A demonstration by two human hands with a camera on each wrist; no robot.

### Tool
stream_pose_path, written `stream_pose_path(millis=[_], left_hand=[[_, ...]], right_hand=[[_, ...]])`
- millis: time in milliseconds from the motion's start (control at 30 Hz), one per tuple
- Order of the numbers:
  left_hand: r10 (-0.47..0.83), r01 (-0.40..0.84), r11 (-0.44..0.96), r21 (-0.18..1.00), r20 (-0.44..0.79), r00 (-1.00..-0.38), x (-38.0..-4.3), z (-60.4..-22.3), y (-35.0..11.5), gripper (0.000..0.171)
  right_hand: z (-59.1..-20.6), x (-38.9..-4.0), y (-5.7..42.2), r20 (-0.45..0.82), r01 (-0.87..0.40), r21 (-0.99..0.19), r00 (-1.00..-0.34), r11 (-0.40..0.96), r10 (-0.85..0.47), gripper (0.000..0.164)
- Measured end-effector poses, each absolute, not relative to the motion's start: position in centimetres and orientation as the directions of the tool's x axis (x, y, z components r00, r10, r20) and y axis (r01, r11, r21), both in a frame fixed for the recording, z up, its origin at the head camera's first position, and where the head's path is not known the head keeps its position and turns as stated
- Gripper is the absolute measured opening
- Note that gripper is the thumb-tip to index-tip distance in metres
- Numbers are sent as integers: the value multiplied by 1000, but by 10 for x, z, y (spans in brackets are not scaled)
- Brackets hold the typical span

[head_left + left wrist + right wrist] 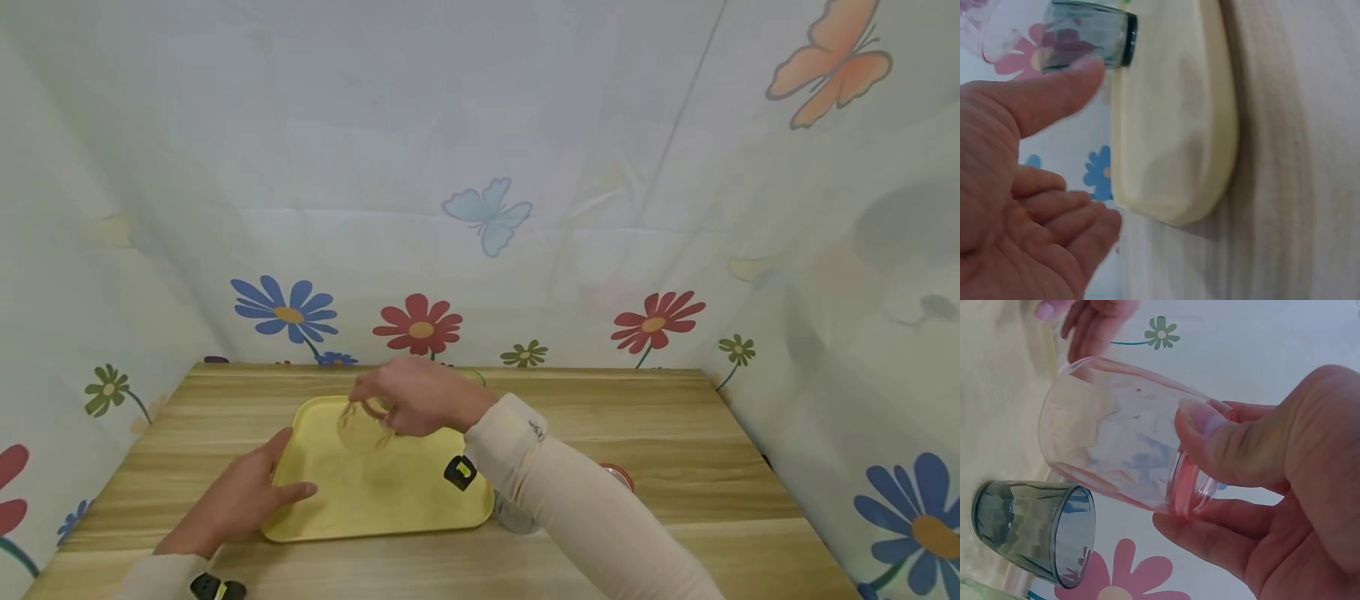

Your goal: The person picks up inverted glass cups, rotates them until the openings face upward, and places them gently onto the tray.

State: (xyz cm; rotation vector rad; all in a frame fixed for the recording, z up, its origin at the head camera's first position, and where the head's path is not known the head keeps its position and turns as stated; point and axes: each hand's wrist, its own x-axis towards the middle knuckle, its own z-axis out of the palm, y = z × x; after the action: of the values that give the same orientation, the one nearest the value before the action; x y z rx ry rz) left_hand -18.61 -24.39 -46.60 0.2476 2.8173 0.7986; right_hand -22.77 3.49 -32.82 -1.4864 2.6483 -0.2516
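Your right hand grips the pink glass round its base, above the yellow tray. Your left hand, fingers relaxed, is at the tray's edge. A smoky glass stands on the tray near your right hand; your right sleeve partly hides a red-rimmed item. Below lies a wooden table, beyond your hands a flowered backdrop.

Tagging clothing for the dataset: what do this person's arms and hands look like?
Left hand and right hand bare, no gloves. Left sleeve and right sleeve pale cream, reaching the wrists; small dark mark on the right cuff. Black gadget with yellow-green patch by each cuff.
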Motion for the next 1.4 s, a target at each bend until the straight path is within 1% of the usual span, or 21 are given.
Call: stream_pose_path(millis=[100, 200, 333, 467, 633, 767, 1000, 1200, 1300, 1400], left_hand=[[223, 132, 828, 546, -104, -969, -184, -457, -238, 113], [241, 176, 808, 563, -42, -970, -181, -451, -231, 113], [256, 205, 777, 596, -1, -967, -178, -442, -219, 113], [275, 229, 732, 642, 29, -961, -178, -433, -210, 109], [282, 263, 699, 666, 82, -956, -177, -427, -205, 104], [267, 276, 671, 688, 123, -956, -175, -426, -204, 97], [240, 298, 624, 723, 186, -953, -172, -425, -205, 89], [235, 321, 612, 723, 222, -946, -170, -418, -211, 81], [237, 337, 604, 722, 240, -941, -169, -413, -212, 81], [240, 344, 580, 738, 249, -938, -169, -410, -212, 82]], right_hand=[[-329, -228, 36, 15, -842, -203, -513, 500, -858, 42], [-330, -228, 37, 26, -840, -220, -513, 496, -858, 42], [-330, -228, 39, 38, -823, -247, -536, 511, -844, 47], [-331, -226, 41, 49, -807, -267, -558, 528, -828, 52], [-335, -225, 42, 68, -797, -311, -562, 517, -825, 51], [-337, -225, 44, 89, -782, -370, -568, 502, -818, 51], [-342, -224, 51, 155, -781, -438, -553, 445, -819, 48], [-349, -220, 56, 199, -737, -536, -583, 411, -788, 49], [-355, -218, 58, 236, -709, -595, -604, 379, -761, 50], [-360, -217, 60, 252, -654, -678, -636, 336, -729, 53]])
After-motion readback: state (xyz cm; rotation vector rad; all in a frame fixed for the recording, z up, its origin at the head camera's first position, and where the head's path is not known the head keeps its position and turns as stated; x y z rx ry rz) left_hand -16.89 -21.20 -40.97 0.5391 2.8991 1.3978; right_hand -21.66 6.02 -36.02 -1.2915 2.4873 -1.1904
